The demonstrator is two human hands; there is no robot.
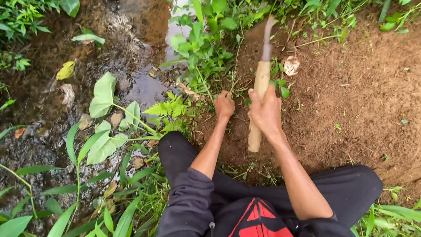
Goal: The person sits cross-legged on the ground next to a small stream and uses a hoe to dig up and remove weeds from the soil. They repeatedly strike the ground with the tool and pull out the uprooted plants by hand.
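Note:
My right hand (265,112) grips the pale wooden handle (259,90) of a small hoe-like tool, held upright over bare brown soil. Its metal blade (262,33) is raised and blurred near the green weeds. My left hand (224,105) is closed around the base of weed stems (206,55) at the edge of the soil. I am crouched, with dark trousers (177,153) and a red and black garment low in view.
A shallow muddy stream (136,48) with stones runs along the left. Broad-leaved plants (104,94), a fern (169,107) and grasses line its bank. Loose bare earth (359,92) spreads to the right, with a small pale stone-like lump (291,66) on it.

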